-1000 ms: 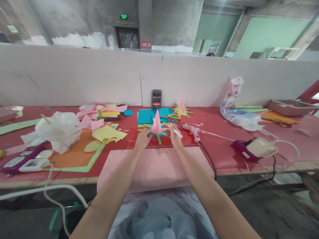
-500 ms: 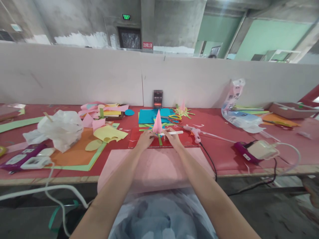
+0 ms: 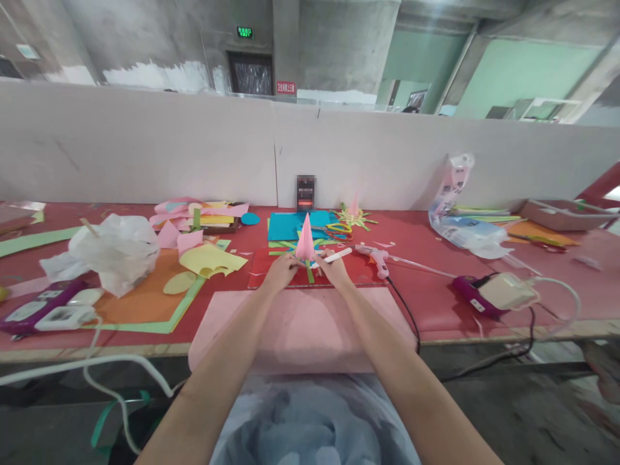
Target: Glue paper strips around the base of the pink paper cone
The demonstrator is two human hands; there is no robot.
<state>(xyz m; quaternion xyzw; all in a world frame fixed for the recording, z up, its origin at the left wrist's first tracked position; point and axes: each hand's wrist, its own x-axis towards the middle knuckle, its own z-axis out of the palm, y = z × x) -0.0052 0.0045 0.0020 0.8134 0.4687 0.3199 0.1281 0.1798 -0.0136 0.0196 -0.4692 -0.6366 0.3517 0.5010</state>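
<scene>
A pink pointed paper cone (image 3: 305,241) stands upright on a base of green and blue paper strips, above a red mat (image 3: 368,271). To its left, my left hand (image 3: 281,271) has its fingertips closed at the edge of the base, where they seem to pinch a strip. On the other side, my right hand (image 3: 335,272) grips a slim white pen-like stick (image 3: 340,255), its tip angled down to the base. What that tip touches is too small to tell. One green strip (image 3: 310,276) points toward me between the hands.
A pink glue gun (image 3: 380,259) lies to the right, its black cord trailing over the edge. Yellow-handled scissors (image 3: 339,227) rest behind on blue paper (image 3: 283,226), near a second paper flower (image 3: 354,212). Paper scraps (image 3: 213,261) and a crumpled white bag (image 3: 116,252) lie left.
My right hand has brought the white stick in to the base; it swung level, then tilted with its far end up. My left hand stays by the base throughout.
</scene>
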